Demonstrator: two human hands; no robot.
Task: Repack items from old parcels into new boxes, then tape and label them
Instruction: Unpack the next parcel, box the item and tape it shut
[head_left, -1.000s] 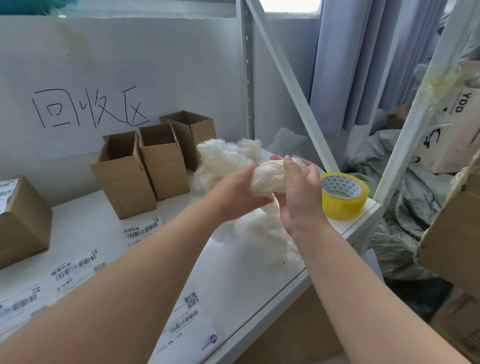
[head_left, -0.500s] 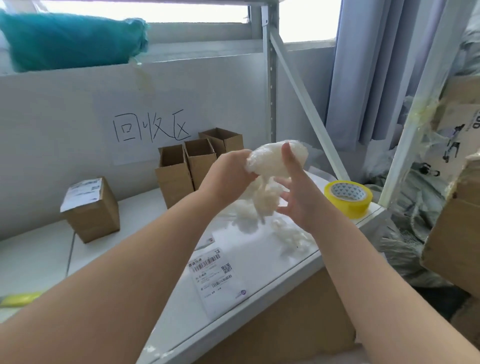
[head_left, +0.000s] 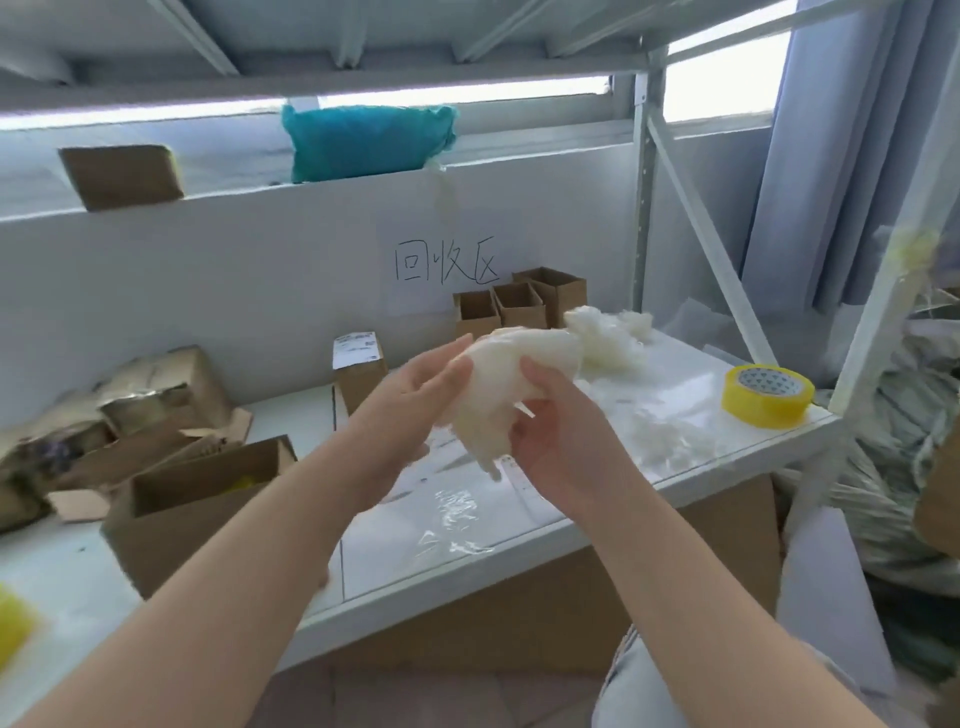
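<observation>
A: Where is the wad of white wrap (head_left: 514, 379) found?
B: It is held in the air above the white surface (head_left: 691, 374), clear of it, between the two hands.
A: How is the grip described?
B: The wad's left end is cupped by the left hand (head_left: 415, 400), with the fingers bent lightly round it. By the right hand (head_left: 556, 452) it is clasped from below, the thumb pressed on top and the fingers curled underneath. Both grips are closed on the wad.
A: What is laid near it?
B: A larger heap of white wrap (head_left: 608, 338) is piled just behind it on the surface, and a smaller tuft (head_left: 670, 441) is left to the right of the hands. A piece of clear film (head_left: 452, 525) is spread flat below them. A roll of yellow tape (head_left: 768, 397) is set near the right-hand corner.
A: And farther out?
B: Three small open cartons (head_left: 519, 306) are lined up against the back wall, under a handwritten sign (head_left: 444, 262). A sealed, labelled carton (head_left: 358, 364) is stood behind the left hand, a larger open box (head_left: 197, 499) is placed beside the left forearm, and torn old parcels (head_left: 130, 410) are heaped at the far left.
</observation>
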